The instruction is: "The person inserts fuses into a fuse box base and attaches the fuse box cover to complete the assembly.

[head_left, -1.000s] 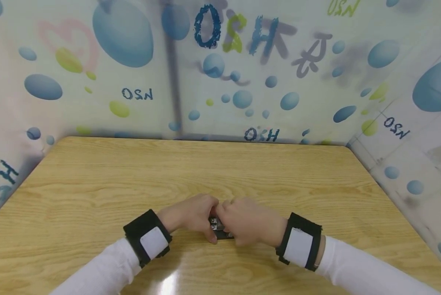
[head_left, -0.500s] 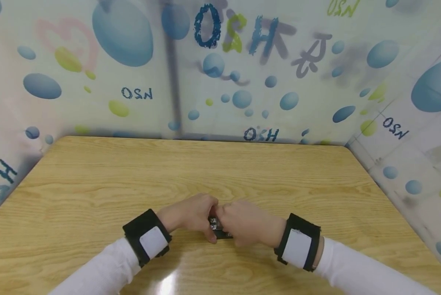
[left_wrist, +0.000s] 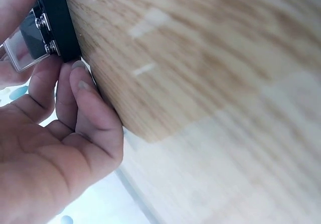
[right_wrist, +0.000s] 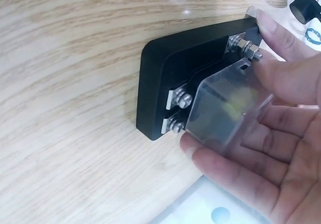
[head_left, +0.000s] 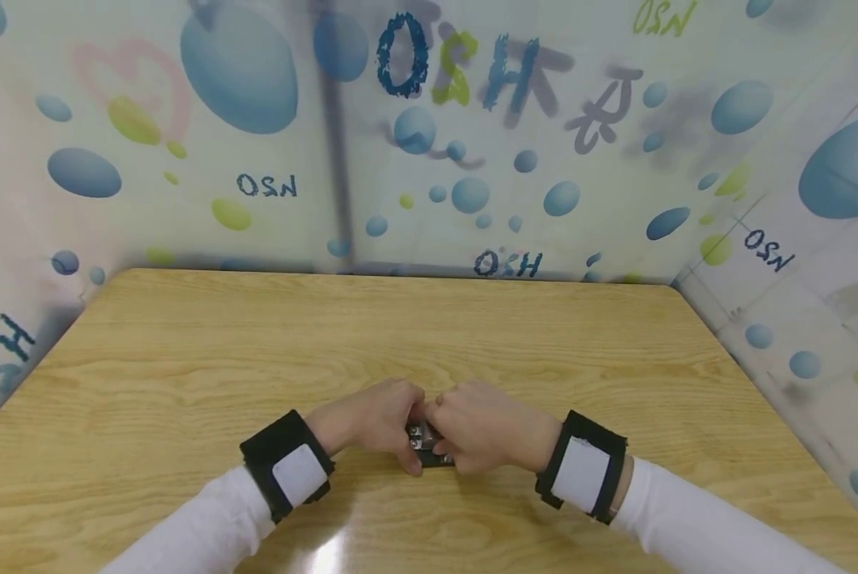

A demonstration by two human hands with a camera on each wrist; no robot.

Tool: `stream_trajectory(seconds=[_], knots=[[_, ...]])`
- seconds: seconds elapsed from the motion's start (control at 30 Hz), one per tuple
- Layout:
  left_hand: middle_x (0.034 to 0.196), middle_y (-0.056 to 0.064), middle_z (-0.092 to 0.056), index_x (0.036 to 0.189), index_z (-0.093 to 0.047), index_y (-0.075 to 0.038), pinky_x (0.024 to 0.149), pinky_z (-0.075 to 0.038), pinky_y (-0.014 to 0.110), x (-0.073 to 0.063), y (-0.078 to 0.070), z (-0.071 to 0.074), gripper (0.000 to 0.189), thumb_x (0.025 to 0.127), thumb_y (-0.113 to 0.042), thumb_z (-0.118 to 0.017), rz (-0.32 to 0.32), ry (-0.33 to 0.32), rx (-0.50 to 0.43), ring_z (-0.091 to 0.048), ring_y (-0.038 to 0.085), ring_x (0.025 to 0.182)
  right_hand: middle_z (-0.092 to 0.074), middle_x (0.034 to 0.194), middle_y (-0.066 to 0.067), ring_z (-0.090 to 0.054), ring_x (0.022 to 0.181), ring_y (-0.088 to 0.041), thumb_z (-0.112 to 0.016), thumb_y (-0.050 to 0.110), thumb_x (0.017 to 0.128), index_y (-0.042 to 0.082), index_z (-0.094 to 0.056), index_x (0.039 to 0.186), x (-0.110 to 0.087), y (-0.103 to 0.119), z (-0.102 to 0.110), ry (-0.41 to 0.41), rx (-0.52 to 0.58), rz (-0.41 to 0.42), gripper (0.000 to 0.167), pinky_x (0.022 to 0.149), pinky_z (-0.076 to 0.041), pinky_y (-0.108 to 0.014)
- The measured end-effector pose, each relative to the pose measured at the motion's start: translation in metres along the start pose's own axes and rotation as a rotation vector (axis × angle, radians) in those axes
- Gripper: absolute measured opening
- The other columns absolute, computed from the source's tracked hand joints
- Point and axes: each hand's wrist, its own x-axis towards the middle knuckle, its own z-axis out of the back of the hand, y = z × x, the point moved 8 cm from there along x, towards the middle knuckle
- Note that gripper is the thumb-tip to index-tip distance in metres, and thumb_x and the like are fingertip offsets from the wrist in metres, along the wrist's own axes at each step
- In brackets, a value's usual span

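A small black terminal block (head_left: 436, 460) with metal screw terminals rests on the table between both hands. Its clear plastic cover (right_wrist: 215, 108) stands over the middle of the black base in the right wrist view. My left hand (head_left: 371, 416) grips the block's left end, thumb on the near side and fingers on the far side. Curled round the cover, my right hand (head_left: 493, 426) holds it by thumb and fingers. From the left wrist, two terminal screws (left_wrist: 50, 45) show beside the cover. Whether the cover sits fully on the base, I cannot tell.
The wooden table (head_left: 271, 335) stretches out around the hands. Behind it and along the sides hangs a white backdrop (head_left: 429, 223) with blue and green spots. A black strap (head_left: 285, 462) circles each wrist over white sleeves.
My right hand's fingers have shifted slightly at the cover, and a little more of the block shows between the hands. The left hand has kept its place.
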Motion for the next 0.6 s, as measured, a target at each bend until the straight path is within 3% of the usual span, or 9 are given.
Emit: stream_trajectory(seconds=[0.27,0.6], knots=[[0.078,-0.001,-0.061,0.085,-0.061,-0.006,0.062,-0.042,0.027,-0.003,-0.001,0.0,0.043,0.057,-0.012,-0.093,0.011,-0.024,0.012,-0.054,0.014,0.072,-0.053,0.071,0.009,-0.043,0.059,-0.003,-0.071,0.025,0.087,0.015,-0.06,0.083,0.0,0.002,0.001,-0.015,-0.048,-0.009,0.015,0.052,-0.035,-0.02],[0.077,-0.001,-0.058,0.083,-0.062,-0.005,0.061,-0.04,0.026,-0.008,-0.007,0.0,0.039,0.059,-0.013,-0.091,-0.017,-0.05,0.072,-0.051,0.014,0.073,-0.062,0.089,0.004,-0.049,0.073,-0.004,-0.067,0.031,0.092,0.012,-0.065,0.107,-0.008,-0.009,-0.004,-0.069,0.071,-0.051,0.025,0.062,-0.042,-0.021]])
